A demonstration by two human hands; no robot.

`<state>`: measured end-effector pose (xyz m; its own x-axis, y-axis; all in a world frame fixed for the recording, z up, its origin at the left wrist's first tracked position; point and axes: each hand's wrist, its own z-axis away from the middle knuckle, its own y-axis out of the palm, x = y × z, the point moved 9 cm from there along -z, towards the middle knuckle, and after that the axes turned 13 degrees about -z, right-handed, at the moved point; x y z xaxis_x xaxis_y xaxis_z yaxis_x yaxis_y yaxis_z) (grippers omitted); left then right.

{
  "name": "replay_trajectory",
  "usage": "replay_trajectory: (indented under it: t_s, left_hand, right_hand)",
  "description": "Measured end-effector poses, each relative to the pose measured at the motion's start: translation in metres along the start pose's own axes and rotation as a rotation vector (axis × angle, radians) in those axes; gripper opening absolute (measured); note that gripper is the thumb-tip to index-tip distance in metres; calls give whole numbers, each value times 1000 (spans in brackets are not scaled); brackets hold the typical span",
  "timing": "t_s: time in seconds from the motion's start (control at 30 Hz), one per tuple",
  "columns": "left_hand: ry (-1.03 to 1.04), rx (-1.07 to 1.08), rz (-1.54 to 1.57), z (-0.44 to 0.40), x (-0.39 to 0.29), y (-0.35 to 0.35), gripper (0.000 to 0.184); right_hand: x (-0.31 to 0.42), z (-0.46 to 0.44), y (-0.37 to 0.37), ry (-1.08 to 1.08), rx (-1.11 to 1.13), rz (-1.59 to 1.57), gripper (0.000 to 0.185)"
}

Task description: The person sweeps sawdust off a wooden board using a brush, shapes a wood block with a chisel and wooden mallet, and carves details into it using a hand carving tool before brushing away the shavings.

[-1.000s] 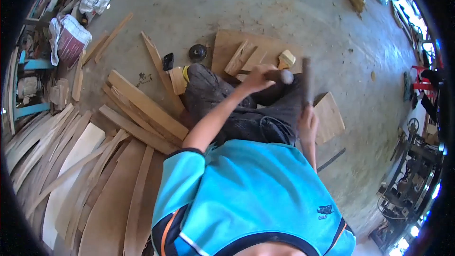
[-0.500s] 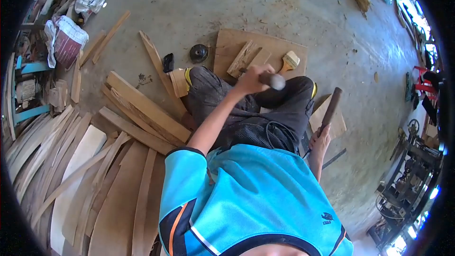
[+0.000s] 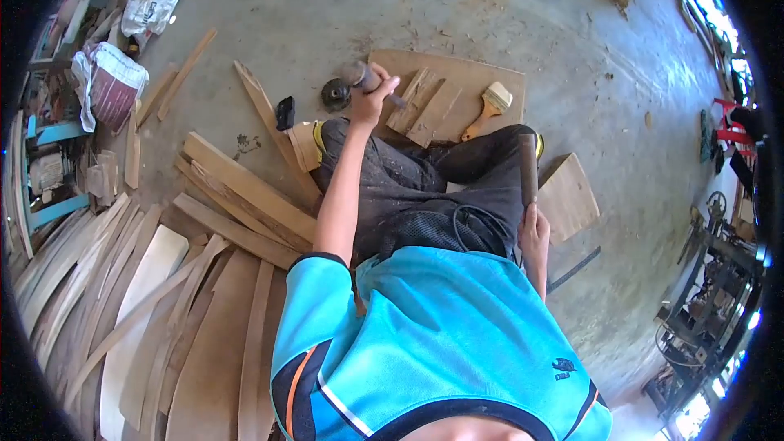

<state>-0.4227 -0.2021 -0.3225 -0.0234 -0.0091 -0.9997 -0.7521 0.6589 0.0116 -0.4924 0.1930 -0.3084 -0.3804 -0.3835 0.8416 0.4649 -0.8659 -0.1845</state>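
Note:
My left hand is closed round a chisel. Its thick rounded handle points up and left, blurred by motion, and a short dark blade sticks out to the right of the fingers. Just right of this hand, two wood blocks lie side by side on a flat board; the left one has a rough, worked face. Over by my right knee, my right hand grips the lower end of a dark round wooden stick, held upright. A paintbrush rests on the board.
Beside the left knee are a black round object and a small black object. Planks and many curved offcuts cover the left floor. A wood block and a dark flat strip lie at the right. Machinery stands farther right.
My left hand has moved left and up, and the chisel has turned so its handle points left instead of right. My right hand has shifted slightly left, bringing the stick more upright.

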Motion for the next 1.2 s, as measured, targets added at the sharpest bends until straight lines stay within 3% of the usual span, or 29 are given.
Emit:
replay_trajectory:
  t_s: [0.33,0.4,0.83,1.13,1.2]
  left_hand:
    - [57,123,-83,-36,-14,57,18]
    - [77,161,-107,-37,-14,65,17]
    - [75,289,-322,-38,-20,72,16]
    - [-36,317,-224,-39,-10,68,16]
    - [-31,305,-197,-42,-4,67,15]
  right_hand:
    - [3,-2,-12,-23,-53,14,36]
    - [5,-4,-14,-181,-48,39,37]
    - [1,-6,-12,-121,-52,89,37]
    - [43,-12,14,-236,2,220,34]
    - [76,-24,43,-344,129,231,32]
